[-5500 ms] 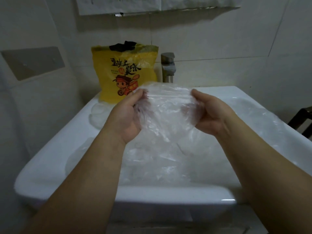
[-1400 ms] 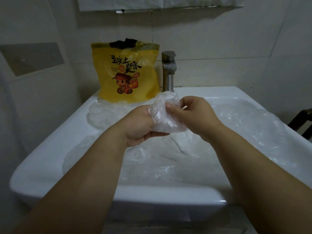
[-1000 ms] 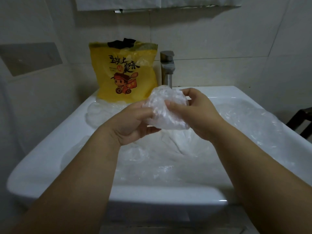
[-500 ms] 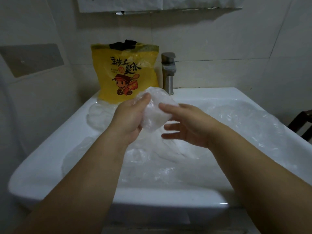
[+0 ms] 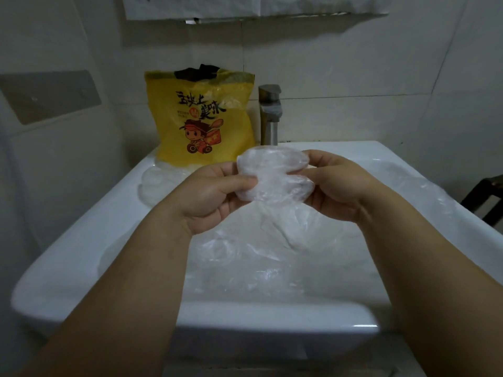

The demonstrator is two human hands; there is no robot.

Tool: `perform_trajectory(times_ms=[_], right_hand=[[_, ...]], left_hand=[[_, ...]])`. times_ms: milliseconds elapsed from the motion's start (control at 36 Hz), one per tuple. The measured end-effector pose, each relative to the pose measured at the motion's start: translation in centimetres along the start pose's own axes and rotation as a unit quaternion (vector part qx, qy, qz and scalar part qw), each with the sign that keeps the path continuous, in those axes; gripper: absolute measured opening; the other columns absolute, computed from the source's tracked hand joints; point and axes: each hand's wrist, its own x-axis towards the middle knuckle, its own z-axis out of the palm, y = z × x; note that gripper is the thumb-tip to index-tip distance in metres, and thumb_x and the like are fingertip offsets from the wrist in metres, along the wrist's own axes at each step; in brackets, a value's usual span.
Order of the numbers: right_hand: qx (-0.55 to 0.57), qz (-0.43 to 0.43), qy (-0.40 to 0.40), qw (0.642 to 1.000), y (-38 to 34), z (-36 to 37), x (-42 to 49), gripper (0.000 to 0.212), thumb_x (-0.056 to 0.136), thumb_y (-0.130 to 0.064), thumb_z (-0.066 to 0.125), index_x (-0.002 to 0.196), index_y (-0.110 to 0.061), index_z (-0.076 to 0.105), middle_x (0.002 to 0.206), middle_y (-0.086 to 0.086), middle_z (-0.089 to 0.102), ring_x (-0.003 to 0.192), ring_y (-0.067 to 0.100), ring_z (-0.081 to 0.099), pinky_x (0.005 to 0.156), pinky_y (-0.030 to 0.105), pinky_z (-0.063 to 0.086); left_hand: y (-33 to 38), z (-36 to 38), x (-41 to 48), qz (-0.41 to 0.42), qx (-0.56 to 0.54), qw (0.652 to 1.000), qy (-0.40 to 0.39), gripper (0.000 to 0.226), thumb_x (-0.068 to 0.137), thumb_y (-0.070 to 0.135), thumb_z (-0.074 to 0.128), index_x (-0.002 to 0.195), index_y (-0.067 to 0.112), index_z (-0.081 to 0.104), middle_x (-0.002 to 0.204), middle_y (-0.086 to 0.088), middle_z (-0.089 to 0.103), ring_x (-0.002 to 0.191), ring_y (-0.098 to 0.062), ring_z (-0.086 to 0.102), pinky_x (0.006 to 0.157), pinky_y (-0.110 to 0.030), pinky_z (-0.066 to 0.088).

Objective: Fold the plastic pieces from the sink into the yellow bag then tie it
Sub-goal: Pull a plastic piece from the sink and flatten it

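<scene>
Far left on the tiled wall there was a grey panel (image 5: 49, 96), nothing going on there. Next over, the yellow bag (image 5: 201, 137) stood upright on the back left corner of the sink (image 5: 272, 317), leaning by the wall, cartoon print facing me and something black showing at its top. A bit of clear plastic (image 5: 155, 183) was bunched on the rim right at its foot. Then the left hand (image 5: 209, 197), up over the basin, thumb on top and fingers curled underneath, pinching the left edge of the folded wad (image 5: 272, 178) of clear plastic. That wad was up in the air between both hands, in front of the faucet (image 5: 269, 115) and just right of the bag, apart from it as far as I could tell. The right hand (image 5: 345, 189) had the other side, fingers curled round the wad's right end. Below the hands, the loose plastic pieces (image 5: 272, 257) lay crumpled in the basin, with more spread up the right side of the sink. At the far right edge a dark chair (image 5: 487, 197) poked in.
</scene>
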Motion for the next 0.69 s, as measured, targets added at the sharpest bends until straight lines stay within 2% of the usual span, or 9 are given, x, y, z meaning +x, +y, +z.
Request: perform_trajectory(times_ms=[139, 278, 361, 417, 500, 611, 694], right_hand=[[-0.029, -0.012, -0.042, 0.999, -0.3, -0.2, -0.3, 0.028, 0.084, 0.02, 0.045, 0.088, 0.001, 0.065, 0.074, 0.011, 0.071, 0.065, 0.019, 0.069, 0.06, 0.025, 0.058], [-0.057, -0.026, -0.012, 0.998, -0.1, 0.0, -0.3, 0.026, 0.088, 0.016, 0.046, 0.077, 0.0, 0.063, 0.067, 0.009, 0.067, 0.057, 0.016, 0.065, 0.056, 0.024, 0.058], [-0.065, -0.018, -0.02, 0.998, -0.1, 0.0, -0.5, 0.026, 0.092, 0.01, 0.047, 0.073, -0.003, 0.059, 0.061, 0.006, 0.064, 0.053, 0.016, 0.062, 0.053, 0.025, 0.057], [-0.068, -0.005, -0.029, 0.997, -0.2, -0.1, -0.5, 0.028, 0.093, 0.008, 0.045, 0.073, -0.004, 0.059, 0.059, 0.006, 0.064, 0.051, 0.016, 0.062, 0.049, 0.025, 0.055], [-0.054, 0.006, -0.028, 0.998, -0.2, -0.2, -0.4, 0.034, 0.094, 0.011, 0.039, 0.07, -0.004, 0.057, 0.057, 0.005, 0.062, 0.048, 0.017, 0.061, 0.047, 0.024, 0.054], [-0.038, -0.002, -0.021, 0.999, -0.3, 0.0, -0.3, 0.037, 0.091, 0.013, 0.035, 0.067, -0.002, 0.058, 0.055, 0.007, 0.061, 0.048, 0.018, 0.061, 0.049, 0.026, 0.054], [-0.008, -0.003, -0.029, 1.0, -0.4, 0.1, -0.5, 0.037, 0.086, 0.003, 0.034, 0.062, 0.001, 0.062, 0.058, 0.01, 0.06, 0.053, 0.021, 0.058, 0.053, 0.029, 0.056]], left_hand=[[0.2, 0.0, 0.0, 0.026, -0.005, 1.0, 0.011, 0.027, 0.092, -0.009, 0.047, 0.104, 0.007, 0.066, 0.098, -0.007, 0.072, 0.09, -0.014, 0.068, 0.075, -0.02, 0.058], [0.1, 0.3, -0.3, 0.016, 0.032, 0.999, 0.003, 0.021, 0.096, 0.001, 0.048, 0.108, 0.008, 0.064, 0.096, -0.006, 0.07, 0.08, -0.01, 0.068, 0.063, -0.019, 0.057], [0.2, 0.5, -0.6, 0.009, 0.04, 0.999, 0.0, 0.02, 0.097, 0.003, 0.048, 0.101, 0.013, 0.065, 0.083, -0.003, 0.069, 0.066, -0.007, 0.067, 0.056, -0.018, 0.056], [0.4, 0.7, -0.6, 0.014, 0.036, 0.999, 0.001, 0.022, 0.098, 0.002, 0.046, 0.098, 0.013, 0.065, 0.076, -0.002, 0.069, 0.061, -0.007, 0.066, 0.054, -0.018, 0.055], [0.4, 0.9, -0.7, 0.018, 0.023, 1.0, 0.013, 0.028, 0.099, -0.002, 0.042, 0.084, 0.012, 0.061, 0.065, 0.0, 0.068, 0.056, -0.007, 0.066, 0.051, -0.018, 0.055], [0.4, 1.1, -0.8, 0.022, 0.015, 1.0, 0.016, 0.034, 0.098, -0.004, 0.039, 0.078, 0.011, 0.062, 0.074, -0.003, 0.067, 0.061, -0.009, 0.067, 0.052, -0.021, 0.055], [0.6, 0.9, -0.9, 0.01, -0.023, 1.0, 0.01, 0.049, 0.095, 0.0, 0.033, 0.065, 0.008, 0.072, 0.071, -0.006, 0.067, 0.065, -0.014, 0.065, 0.053, -0.026, 0.057]])
